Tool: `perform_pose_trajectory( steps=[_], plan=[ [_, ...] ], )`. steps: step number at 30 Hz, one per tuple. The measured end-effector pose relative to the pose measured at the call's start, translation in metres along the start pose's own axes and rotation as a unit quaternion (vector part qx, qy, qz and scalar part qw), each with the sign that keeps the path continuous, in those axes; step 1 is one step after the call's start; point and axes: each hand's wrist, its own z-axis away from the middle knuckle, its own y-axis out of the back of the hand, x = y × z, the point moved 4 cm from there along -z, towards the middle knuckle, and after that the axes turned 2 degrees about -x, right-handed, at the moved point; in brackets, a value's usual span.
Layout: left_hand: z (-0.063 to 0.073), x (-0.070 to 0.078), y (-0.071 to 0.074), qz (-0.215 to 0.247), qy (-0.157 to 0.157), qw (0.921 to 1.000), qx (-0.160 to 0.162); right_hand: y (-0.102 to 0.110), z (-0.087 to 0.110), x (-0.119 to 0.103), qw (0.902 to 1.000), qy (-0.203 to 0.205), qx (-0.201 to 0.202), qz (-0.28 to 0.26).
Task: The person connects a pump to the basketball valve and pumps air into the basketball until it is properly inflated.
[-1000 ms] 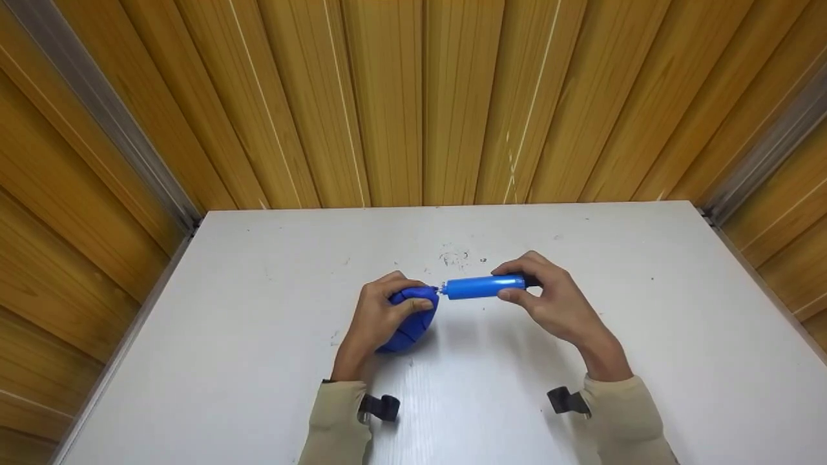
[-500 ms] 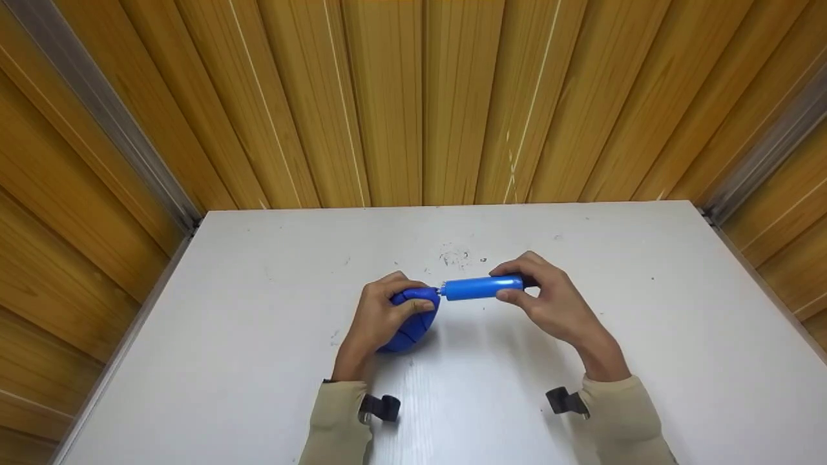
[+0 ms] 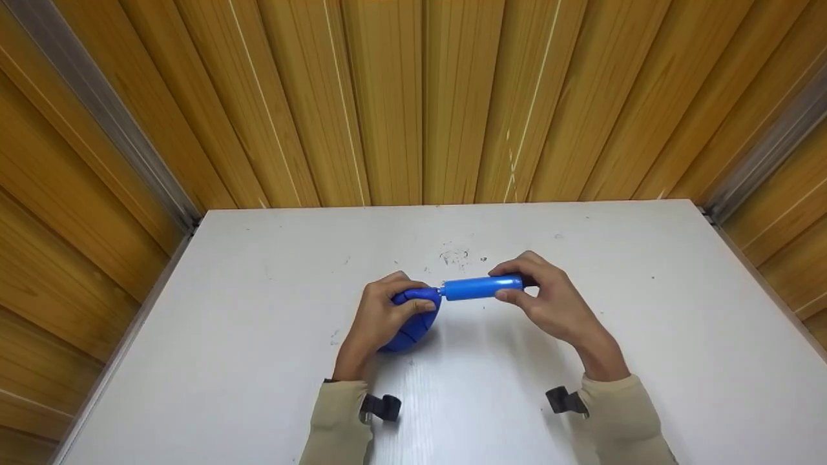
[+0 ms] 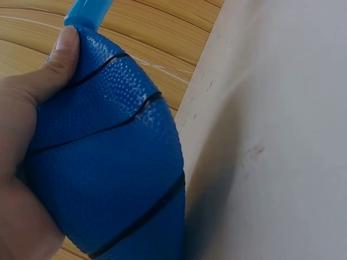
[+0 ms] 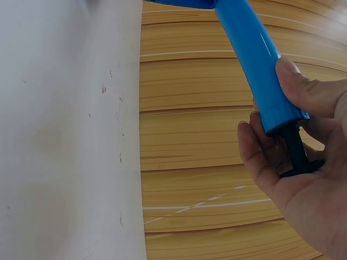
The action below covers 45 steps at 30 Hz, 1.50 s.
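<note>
A limp, partly flat blue ball (image 4: 119, 157) with black seams and a pebbled skin is held in my left hand (image 3: 381, 310), thumb on the near side. To its right, my right hand (image 3: 549, 297) grips a blue hand pump (image 3: 481, 288) by its rear end, thumb and fingers around the barrel. The pump's tip meets the ball's edge; whether a needle is inside the ball cannot be made out. In the right wrist view the black T-shaped pump handle (image 5: 297, 154) sits out a short way, near the palm. Fingers behind the ball are hidden.
Both hands are above a white table (image 3: 258, 361) with small dark scuffs (image 3: 455, 255) near its middle. Wood-pattern panels (image 3: 413, 103) rise behind it and at both sides. Black camera mounts (image 3: 381, 407) stick out from the sleeves.
The pump has shifted slightly left with my right hand, and the gap between its front end and the ball has narrowed. My left hand has hardly moved.
</note>
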Motion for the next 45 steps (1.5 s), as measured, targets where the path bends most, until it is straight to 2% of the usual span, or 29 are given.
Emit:
perform_pose_trajectory(
  steps=[7,14,19,29,38,45],
  plan=[
    [0.0,0.0,0.0,0.001,0.002,1.0,0.003,-0.001,-0.001,0.001,1.0,-0.007,-0.001,0.004],
    [0.001,0.004,0.004,-0.011,-0.014,0.9998,0.01,-0.003,-0.001,0.003,0.9997,-0.004,-0.003,-0.025],
    [0.002,0.009,0.013,-0.053,-0.03,0.9981,0.014,-0.008,-0.001,0.006,0.9983,-0.012,-0.019,-0.054],
    [0.005,0.015,0.03,-0.131,-0.041,0.9905,0.008,-0.017,-0.002,0.013,0.9925,-0.014,-0.1,-0.07],
    [0.011,0.021,0.05,-0.194,-0.05,0.9794,0.021,-0.031,-0.004,0.022,0.9882,-0.074,-0.074,-0.111],
    [0.016,0.015,0.064,-0.235,-0.026,0.9713,0.021,-0.051,-0.007,0.025,0.9802,-0.061,-0.109,-0.154]
  ],
)
